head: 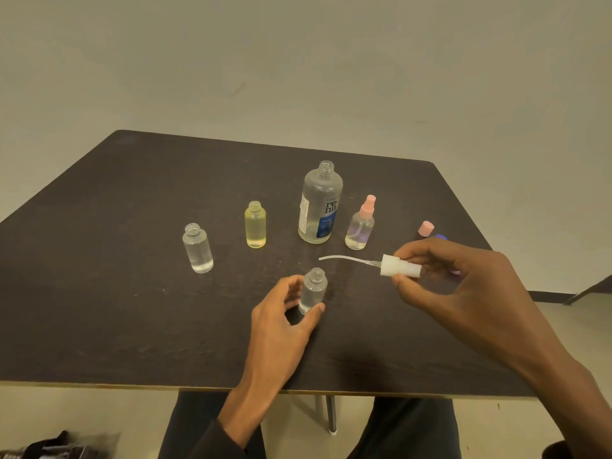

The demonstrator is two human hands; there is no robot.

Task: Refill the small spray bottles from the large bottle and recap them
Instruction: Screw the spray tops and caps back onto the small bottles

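From the head view, the left hand point(281, 313) grips an uncapped clear spray bottle point(313, 290) upright on the surface point(99, 309), while the right hand point(463, 276) pinches a white spray cap point(399, 266), its dip tube point(344, 259) aimed left. The curved tube could miss the narrow neck and tip the bottle (it looks light). Behind the right hand, a pink cap point(426, 228) and something blue point(440, 237) are partly hidden.

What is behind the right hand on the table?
Behind the right hand a pink cap shows, and beside it a bit of something blue; the hand covers the rest of it.
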